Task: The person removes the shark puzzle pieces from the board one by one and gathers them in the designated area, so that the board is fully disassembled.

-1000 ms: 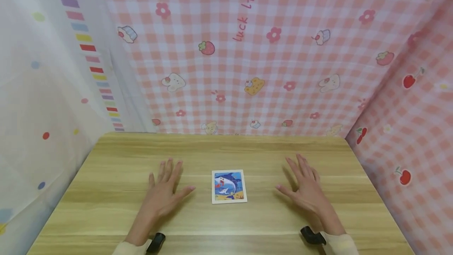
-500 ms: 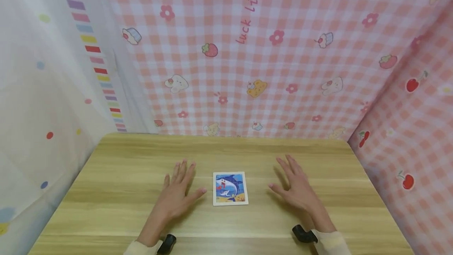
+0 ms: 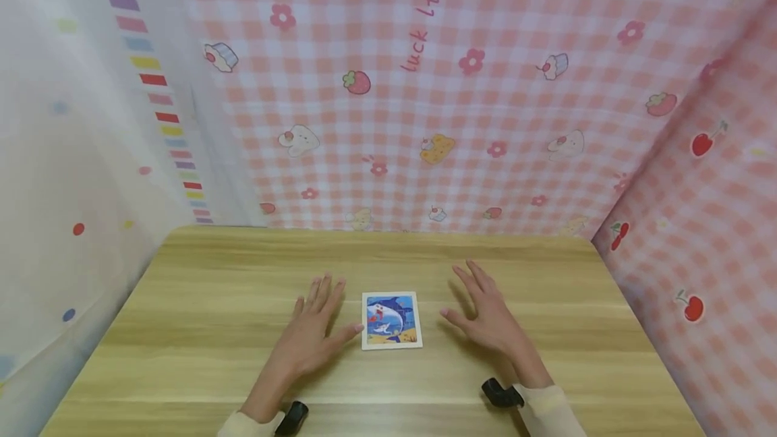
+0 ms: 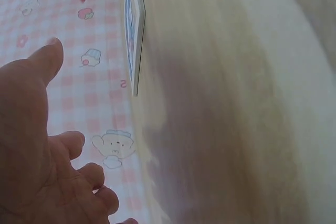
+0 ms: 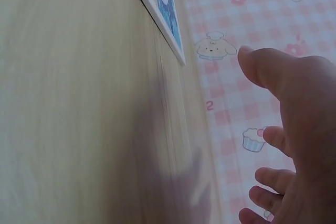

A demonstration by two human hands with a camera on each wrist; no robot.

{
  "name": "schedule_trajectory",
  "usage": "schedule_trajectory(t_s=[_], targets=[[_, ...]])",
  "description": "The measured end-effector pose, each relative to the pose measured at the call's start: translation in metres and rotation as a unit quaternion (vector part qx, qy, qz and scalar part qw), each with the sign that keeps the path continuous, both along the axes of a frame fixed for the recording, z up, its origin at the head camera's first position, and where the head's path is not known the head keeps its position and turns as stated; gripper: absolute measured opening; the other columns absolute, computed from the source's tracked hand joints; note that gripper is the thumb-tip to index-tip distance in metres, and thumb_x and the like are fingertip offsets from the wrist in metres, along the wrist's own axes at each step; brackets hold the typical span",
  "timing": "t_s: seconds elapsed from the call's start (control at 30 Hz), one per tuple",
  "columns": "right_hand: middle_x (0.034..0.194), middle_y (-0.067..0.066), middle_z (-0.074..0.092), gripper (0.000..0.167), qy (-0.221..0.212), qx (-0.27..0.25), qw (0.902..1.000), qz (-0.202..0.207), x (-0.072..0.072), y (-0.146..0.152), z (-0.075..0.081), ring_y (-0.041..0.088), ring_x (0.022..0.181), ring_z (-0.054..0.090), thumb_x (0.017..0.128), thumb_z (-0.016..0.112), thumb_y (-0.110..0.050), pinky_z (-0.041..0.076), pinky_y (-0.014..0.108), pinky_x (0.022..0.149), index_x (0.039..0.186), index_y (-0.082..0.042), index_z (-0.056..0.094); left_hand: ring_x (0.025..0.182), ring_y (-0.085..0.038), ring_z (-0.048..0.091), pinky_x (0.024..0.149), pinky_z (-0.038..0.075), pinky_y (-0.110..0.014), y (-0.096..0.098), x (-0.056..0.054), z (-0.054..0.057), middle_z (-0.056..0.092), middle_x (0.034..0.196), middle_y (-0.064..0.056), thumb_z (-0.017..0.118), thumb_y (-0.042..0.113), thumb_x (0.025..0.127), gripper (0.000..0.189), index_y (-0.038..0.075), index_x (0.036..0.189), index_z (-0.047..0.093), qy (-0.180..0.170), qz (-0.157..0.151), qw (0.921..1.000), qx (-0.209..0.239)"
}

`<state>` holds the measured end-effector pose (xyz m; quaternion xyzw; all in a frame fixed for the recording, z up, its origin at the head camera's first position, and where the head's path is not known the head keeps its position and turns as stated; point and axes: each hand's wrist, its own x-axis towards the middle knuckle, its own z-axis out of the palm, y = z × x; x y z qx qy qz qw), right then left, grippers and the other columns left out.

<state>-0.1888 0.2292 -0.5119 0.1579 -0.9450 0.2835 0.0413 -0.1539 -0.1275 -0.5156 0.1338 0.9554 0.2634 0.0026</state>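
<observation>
A small square picture puzzle [image 3: 393, 320] with a white frame lies flat on the wooden table, showing a blue dolphin-like sea animal. My left hand [image 3: 311, 337] hovers to its left with fingers spread, the thumb tip right at the puzzle's left edge in the head view. To its right, my right hand [image 3: 487, 317] is held over the table, fingers extended and the thumb pointing at the puzzle across a small gap. Both hands hold nothing. In the left wrist view the puzzle [image 4: 134, 30] appears edge-on; the right wrist view shows its near corner [image 5: 165, 11].
The wooden table [image 3: 212, 302] ends at a pink checked curtain [image 3: 388, 120] behind it. A pale dotted curtain [image 3: 79, 174] hangs at the left, another pink checked one [image 3: 716, 235] at the right. Black camera mounts [image 3: 501, 394] sit on both wrists.
Both hands have moved inward toward the puzzle, the left one rightward and the right one leftward. The puzzle stays in its place on the table; the head view shifts slightly.
</observation>
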Motion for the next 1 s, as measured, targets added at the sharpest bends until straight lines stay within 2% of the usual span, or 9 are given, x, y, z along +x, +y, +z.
schedule_trajectory(t_s=[0.33,0.5,0.83,1.0], targets=[[0.170,0.018,0.023,0.084,-0.019,-0.026,0.9995,0.006,0.000,-0.011,-0.004,0.045,0.154,0.026,0.092,0.075,-0.043,0.034,0.072,0.116,0.161,-0.016,0.034,0.161,-0.034,0.009,0.128,0.015,-0.061,0.017,0.003,0.003,0.010,0.173,-0.013,0.059,0.056,0.099,0.086,0.015,0.165,0.021,0.000,-0.038,0.9993,0.002],[0.166,0.019,0.032,0.080,-0.018,-0.030,0.9994,0.004,-0.002,-0.018,-0.003,0.044,0.151,0.032,0.092,0.075,-0.039,0.033,0.070,0.117,0.159,-0.015,0.038,0.161,-0.033,0.010,0.129,0.015,-0.059,0.028,0.002,0.003,0.011,0.173,-0.012,0.058,0.053,0.101,0.083,0.015,0.165,0.022,-0.002,-0.056,0.9984,0.010],[0.150,0.012,0.054,0.063,-0.030,-0.065,0.9974,0.011,-0.007,-0.036,-0.007,0.036,0.140,0.051,0.092,0.077,-0.031,0.040,0.059,0.118,0.148,-0.011,0.054,0.160,-0.034,0.013,0.130,0.016,-0.056,0.047,0.007,-0.002,0.016,0.172,-0.012,0.060,0.050,0.100,0.079,0.013,0.163,0.028,-0.013,-0.084,0.9962,0.019],[0.137,0.011,0.064,0.052,-0.026,-0.082,0.9961,0.017,-0.010,-0.047,-0.009,0.032,0.129,0.060,0.092,0.078,-0.025,0.047,0.053,0.114,0.138,-0.007,0.061,0.160,-0.035,0.014,0.130,0.017,-0.055,0.055,0.008,-0.004,0.016,0.173,-0.012,0.060,0.047,0.101,0.078,0.011,0.162,0.029,-0.018,-0.105,0.9943,0.003]])
